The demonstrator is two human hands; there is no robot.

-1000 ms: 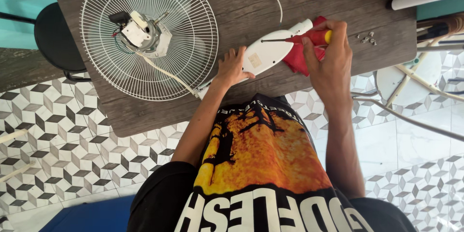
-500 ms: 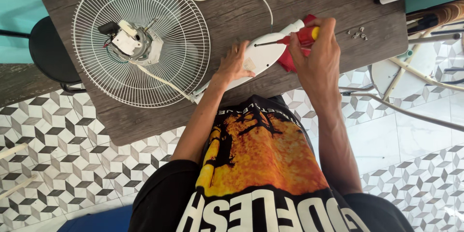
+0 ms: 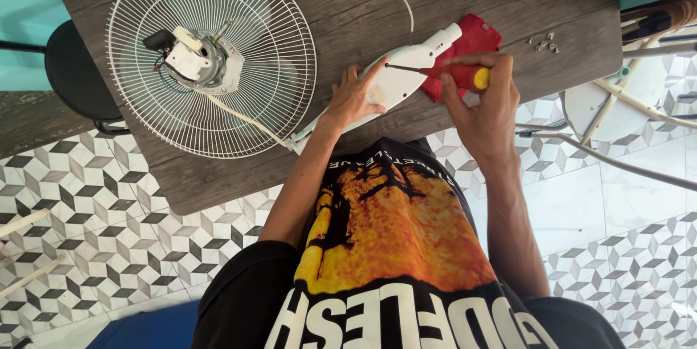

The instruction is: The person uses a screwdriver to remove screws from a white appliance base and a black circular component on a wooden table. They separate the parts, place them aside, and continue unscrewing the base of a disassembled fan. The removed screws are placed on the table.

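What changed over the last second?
Little changed. The right hand keeps the screwdriver, its tip on the white housing throughout; the handle's angle shifted slightly. The left hand still steadies the housing. Fan grille and screws stayed put.

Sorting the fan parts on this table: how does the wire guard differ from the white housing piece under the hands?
The wire guard is a round open grille; the white housing is a solid, long, narrow shell. The guard lies untouched with the motor at its centre; the housing is pressed by the left hand while the right hand holds a screwdriver to it. Both are white and lie on the wooden table.
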